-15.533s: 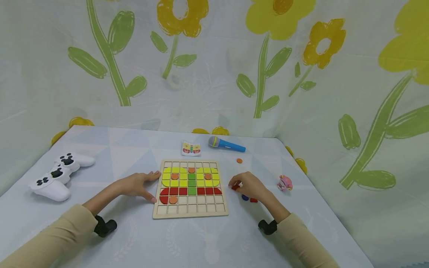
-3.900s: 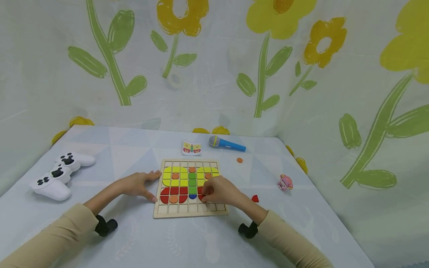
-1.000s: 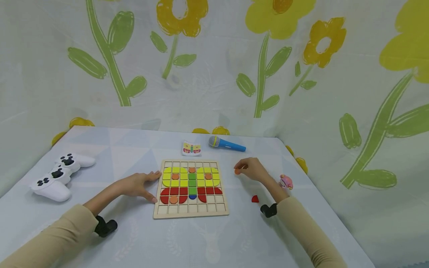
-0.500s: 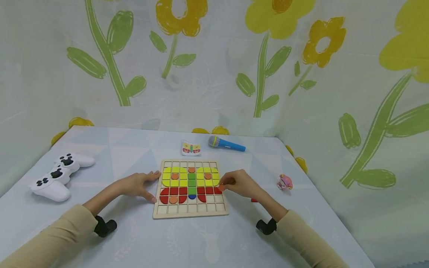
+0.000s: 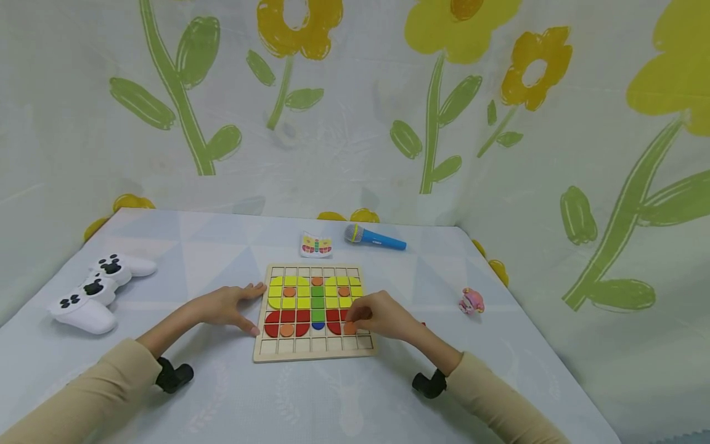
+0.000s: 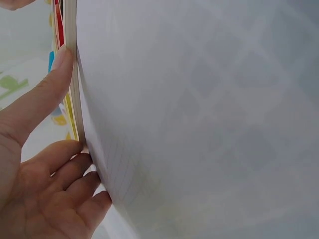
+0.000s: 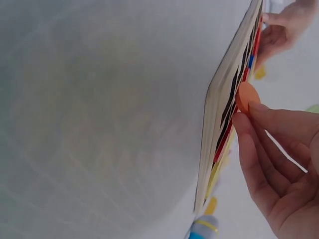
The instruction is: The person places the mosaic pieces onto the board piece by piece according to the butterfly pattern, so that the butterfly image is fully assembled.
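Observation:
My right hand (image 5: 383,316) pinches an orange round tile (image 5: 350,328) between thumb and fingers over the lower right of the wooden grid board (image 5: 316,350). In the right wrist view the orange tile (image 7: 247,96) stands tilted against the board's face; whether it sits in a cell I cannot tell. Yellow, green, red, orange and blue tiles form a butterfly pattern on the grid. My left hand (image 5: 224,306) rests at the board's left edge, thumb and fingertips touching it. In the left wrist view the left thumb (image 6: 52,82) lies along the board's side.
A small butterfly picture card (image 5: 317,245) and a blue microphone (image 5: 383,239) lie behind the board. A white game controller (image 5: 89,305) is at left, a pink toy figure (image 5: 471,301) at right. A red tile (image 5: 424,324) peeks out behind the right forearm.
My right hand picked up the orange tile right of the board and carried it left onto the lower right cells. Earlier, red and blue tiles joined the pattern. The left hand stays put.

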A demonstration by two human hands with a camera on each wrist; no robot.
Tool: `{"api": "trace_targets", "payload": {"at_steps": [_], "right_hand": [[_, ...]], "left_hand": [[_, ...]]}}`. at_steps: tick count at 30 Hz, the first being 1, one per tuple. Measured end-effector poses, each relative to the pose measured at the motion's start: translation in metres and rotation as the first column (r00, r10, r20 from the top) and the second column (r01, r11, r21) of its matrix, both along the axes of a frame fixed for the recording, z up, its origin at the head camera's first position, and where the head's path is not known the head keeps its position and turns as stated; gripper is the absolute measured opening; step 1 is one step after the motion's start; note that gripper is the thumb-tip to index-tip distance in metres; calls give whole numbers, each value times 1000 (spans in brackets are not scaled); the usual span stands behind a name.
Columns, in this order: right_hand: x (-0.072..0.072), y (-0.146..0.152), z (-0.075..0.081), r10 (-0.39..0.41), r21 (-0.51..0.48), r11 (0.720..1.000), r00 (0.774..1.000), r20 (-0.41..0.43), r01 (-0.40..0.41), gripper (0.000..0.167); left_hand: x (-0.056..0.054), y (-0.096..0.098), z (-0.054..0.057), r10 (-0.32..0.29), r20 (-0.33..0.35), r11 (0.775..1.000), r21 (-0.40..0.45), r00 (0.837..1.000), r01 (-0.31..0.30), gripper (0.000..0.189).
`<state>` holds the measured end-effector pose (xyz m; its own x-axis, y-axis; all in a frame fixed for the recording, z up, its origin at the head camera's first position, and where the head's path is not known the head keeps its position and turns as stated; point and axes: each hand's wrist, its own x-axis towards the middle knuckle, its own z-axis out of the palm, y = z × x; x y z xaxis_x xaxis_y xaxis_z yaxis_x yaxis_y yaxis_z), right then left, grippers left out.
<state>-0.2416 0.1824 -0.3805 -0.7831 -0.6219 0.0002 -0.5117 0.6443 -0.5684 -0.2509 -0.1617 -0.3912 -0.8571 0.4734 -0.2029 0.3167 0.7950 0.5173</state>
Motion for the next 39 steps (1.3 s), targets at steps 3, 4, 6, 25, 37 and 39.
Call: {"api": "trace_targets", "payload": {"at_steps": [3, 4, 6, 25, 37, 39], "right_hand": [[2, -2, 0, -19, 13, 1000, 1000, -14, 19, 8], [2, -3, 0, -24, 17, 1000, 1000, -16, 25, 8], [3, -4, 0, -35, 27, 999, 999, -19, 36, 9], [11, 39, 1, -31, 34, 999, 994, -108, 35, 16], [22, 87, -3, -175, 111, 975, 974, -145, 192, 23], [22, 94, -3, -187, 119, 971, 969, -160, 207, 24]], "left_hand": [[-1, 0, -1, 1, -4, 1000, -5, 1000, -1, 104], [-1, 0, -1, 3, -2, 1000, -4, 1000, -3, 104], [-1, -1, -1, 6, 0, 1000, -1, 1000, -6, 104], [-1, 2, 0, 7, 4, 1000, -10, 1000, -7, 103], [0, 0, 0, -1, 5, 1000, 5, 1000, 1, 104], [0, 0, 0, -2, 5, 1000, 7, 1000, 2, 104]]}}
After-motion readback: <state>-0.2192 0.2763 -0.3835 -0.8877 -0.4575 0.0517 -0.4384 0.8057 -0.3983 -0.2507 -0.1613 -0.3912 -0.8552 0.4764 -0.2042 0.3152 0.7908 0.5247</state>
